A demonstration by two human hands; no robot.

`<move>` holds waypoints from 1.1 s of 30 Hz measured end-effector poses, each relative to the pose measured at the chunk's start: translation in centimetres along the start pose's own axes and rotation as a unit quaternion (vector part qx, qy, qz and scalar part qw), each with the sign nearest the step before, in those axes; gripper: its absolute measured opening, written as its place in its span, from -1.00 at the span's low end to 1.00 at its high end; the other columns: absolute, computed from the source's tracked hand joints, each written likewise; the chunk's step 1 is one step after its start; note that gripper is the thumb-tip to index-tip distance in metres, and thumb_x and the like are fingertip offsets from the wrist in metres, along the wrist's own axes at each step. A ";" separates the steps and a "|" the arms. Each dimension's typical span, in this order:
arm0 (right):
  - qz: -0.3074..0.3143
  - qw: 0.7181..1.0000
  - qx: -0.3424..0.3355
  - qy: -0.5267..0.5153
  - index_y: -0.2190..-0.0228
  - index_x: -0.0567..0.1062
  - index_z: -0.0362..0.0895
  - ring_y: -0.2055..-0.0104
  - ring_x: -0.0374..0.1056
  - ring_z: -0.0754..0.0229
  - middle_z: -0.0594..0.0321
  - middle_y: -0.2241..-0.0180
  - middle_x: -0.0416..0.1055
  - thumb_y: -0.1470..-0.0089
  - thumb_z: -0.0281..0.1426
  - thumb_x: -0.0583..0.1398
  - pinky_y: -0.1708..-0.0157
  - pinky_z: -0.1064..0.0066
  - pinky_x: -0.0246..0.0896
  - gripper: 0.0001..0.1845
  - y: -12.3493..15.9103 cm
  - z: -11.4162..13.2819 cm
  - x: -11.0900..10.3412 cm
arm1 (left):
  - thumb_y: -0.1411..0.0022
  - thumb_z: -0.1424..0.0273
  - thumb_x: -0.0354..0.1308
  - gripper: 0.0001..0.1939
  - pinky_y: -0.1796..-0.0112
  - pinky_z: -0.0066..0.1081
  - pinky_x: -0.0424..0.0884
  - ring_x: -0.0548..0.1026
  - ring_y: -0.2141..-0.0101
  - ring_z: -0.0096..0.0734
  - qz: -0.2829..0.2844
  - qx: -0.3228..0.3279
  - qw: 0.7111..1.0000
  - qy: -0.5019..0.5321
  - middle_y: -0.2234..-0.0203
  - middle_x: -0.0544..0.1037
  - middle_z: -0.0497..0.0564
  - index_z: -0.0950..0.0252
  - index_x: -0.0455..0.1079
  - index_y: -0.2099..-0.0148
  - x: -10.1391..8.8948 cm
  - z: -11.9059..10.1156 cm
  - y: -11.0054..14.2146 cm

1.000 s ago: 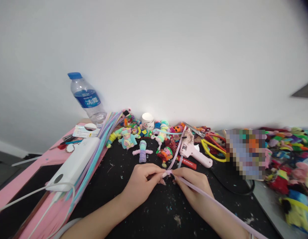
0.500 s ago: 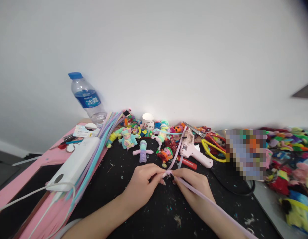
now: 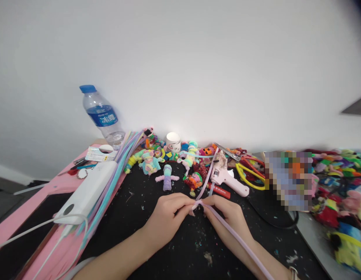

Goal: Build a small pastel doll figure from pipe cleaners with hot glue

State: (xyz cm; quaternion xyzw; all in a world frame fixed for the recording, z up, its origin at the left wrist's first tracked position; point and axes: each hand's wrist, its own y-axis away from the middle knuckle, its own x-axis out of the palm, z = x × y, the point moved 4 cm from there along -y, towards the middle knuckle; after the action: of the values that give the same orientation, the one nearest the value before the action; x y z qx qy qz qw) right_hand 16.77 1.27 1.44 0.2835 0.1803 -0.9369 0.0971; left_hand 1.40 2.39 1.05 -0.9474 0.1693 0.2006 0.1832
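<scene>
A pale purple pipe cleaner point(image 3: 235, 234) is pinched between my two hands, low over the black table surface. My left hand point(image 3: 171, 212) grips its looped middle between thumb and forefinger. Close beside it, my right hand point(image 3: 225, 214) pinches the same strand, whose long tail runs over my right forearm. The other end points up toward a pink glue gun point(image 3: 231, 182). Just beyond my hands lies a small pipe-cleaner doll point(image 3: 167, 179) with a purple body and pink arms. My fingertips partly hide the bend.
At left, a bundle of pastel pipe cleaners point(image 3: 112, 194) lies beside a white power strip point(image 3: 88, 194). A water bottle point(image 3: 103, 114) leans on the wall. Yellow-handled scissors point(image 3: 250, 177), a white paper cup point(image 3: 173, 142) and several fuzzy figures line the back. More colourful pieces point(image 3: 340, 167) are heaped at right.
The pipe cleaner's tail has swung inward along my right forearm, and its loop between my fingertips shows more plainly. Both hands stay almost in place.
</scene>
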 end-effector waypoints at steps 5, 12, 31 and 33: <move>-0.003 1.000 -0.006 -0.007 0.42 0.49 -0.18 0.45 0.39 0.25 0.23 0.47 0.47 -0.07 -0.50 0.11 0.41 0.51 0.26 -0.85 -0.1 0.0 0.0 | -0.19 0.55 0.03 -0.81 0.34 -0.52 0.37 0.47 0.45 -0.48 -0.011 0.012 1.000 -0.005 0.50 0.53 0.00 0.34 0.48 0.30 0.1 -0.1 0.0; 0.002 1.000 -0.007 -0.010 0.43 0.48 -0.17 0.43 0.38 0.22 0.20 0.46 0.46 -0.08 -0.49 0.09 0.40 0.47 0.27 -0.84 0.1 0.0 0.2 | -0.19 0.52 0.02 -0.81 0.33 -0.49 0.38 0.47 0.43 -0.45 -0.023 0.030 0.999 -0.016 0.49 0.53 0.01 0.32 0.47 0.33 0.2 -0.4 0.3; 0.006 1.000 -0.002 -0.028 0.36 0.51 -0.15 0.44 0.39 0.24 0.22 0.46 0.47 -0.08 -0.49 0.08 0.40 0.50 0.29 -0.81 0.1 0.0 0.1 | -0.18 0.55 0.03 -0.82 0.35 -0.51 0.36 0.47 0.45 -0.47 -0.036 0.025 0.999 -0.012 0.50 0.52 0.00 0.33 0.47 0.33 0.1 -0.3 0.3; 0.004 1.000 0.006 -0.023 0.35 0.51 -0.15 0.45 0.39 0.24 0.23 0.47 0.47 -0.08 -0.47 0.08 0.41 0.50 0.30 -0.81 0.1 -0.2 0.1 | -0.19 0.53 0.03 -0.82 0.35 -0.50 0.37 0.47 0.45 -0.46 -0.035 0.018 0.999 -0.011 0.50 0.52 0.00 0.32 0.47 0.34 0.1 -0.3 0.3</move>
State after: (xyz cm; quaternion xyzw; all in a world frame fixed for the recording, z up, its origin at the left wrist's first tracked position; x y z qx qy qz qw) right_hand 16.82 1.23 1.24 0.2636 0.1716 -0.9436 0.1032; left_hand 1.42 2.01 1.17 -0.9472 0.1375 0.2009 0.2086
